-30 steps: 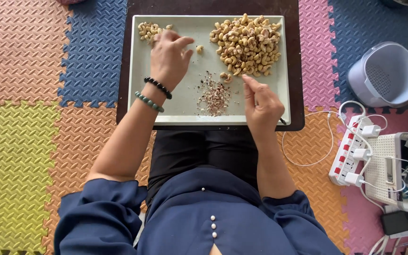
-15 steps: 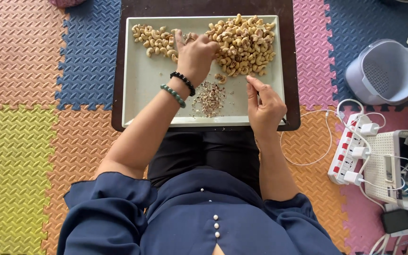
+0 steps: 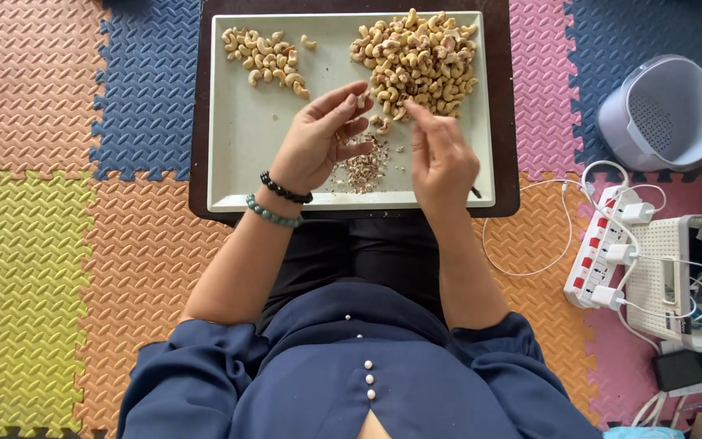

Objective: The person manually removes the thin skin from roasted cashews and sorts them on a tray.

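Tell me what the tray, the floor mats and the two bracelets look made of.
Tray: probably plastic or coated metal, pale, smooth, matte, with a raised rim.
Floor mats: foam, judging by the jigsaw edges and embossed texture.
Bracelets on the left wrist: round beads, the black one glossy, the green one stone-like; glass or stone, unclear.

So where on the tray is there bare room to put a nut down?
The tray's left half below the small pile is bare down to the near rim. The middle is crowded: left hand, right hand, and the husk scraps. The big pile fills the far right.
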